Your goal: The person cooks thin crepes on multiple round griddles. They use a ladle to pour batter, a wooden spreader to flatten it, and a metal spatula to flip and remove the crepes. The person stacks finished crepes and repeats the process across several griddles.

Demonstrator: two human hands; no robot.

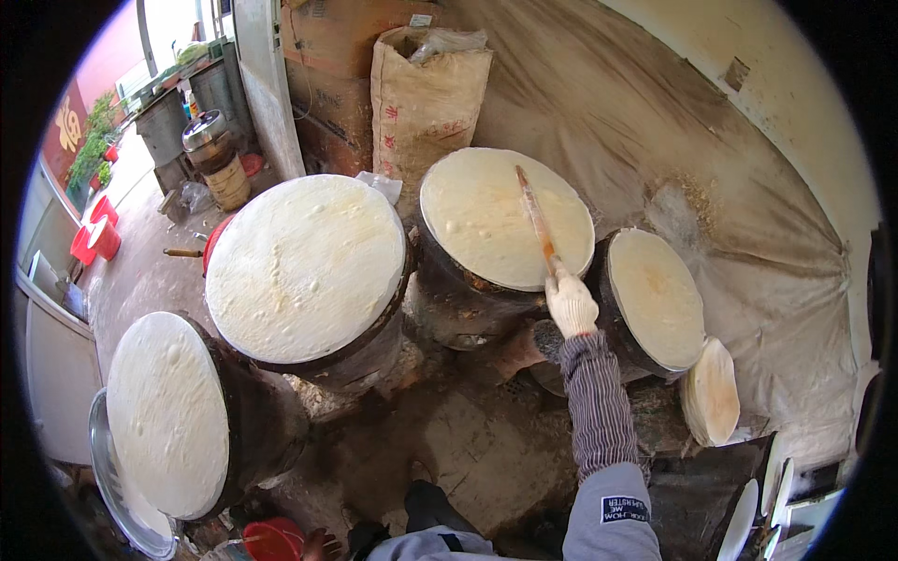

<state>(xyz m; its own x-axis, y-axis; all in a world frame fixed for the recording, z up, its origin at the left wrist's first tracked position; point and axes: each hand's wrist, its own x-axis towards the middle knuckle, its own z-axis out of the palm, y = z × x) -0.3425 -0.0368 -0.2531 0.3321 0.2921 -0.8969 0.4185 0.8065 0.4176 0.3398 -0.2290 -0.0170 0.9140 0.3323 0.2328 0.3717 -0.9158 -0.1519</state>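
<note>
My right hand (571, 301), in a white knitted glove, grips a long flat wooden stick (534, 217). The stick lies over a round sheet of pale batter or flatbread (484, 203) on a drum-shaped stove. To its right a smaller pale round (656, 301) covers another stove. A large bubbled white round (305, 266) is left of centre, and one more (168, 414) is at the lower left. My left hand (321, 544), bare and partly cut off at the bottom edge, is beside a red bucket (273, 540); what its fingers do is unclear.
A stack of pale flatbreads (710, 393) stands right of the smallest stove. A woven sack (428, 105) is behind the stoves, near brown cloth sheeting (603, 105). A metal tray (105, 449) lies under the lower-left round. A wooden handle (184, 252) sticks out at the left.
</note>
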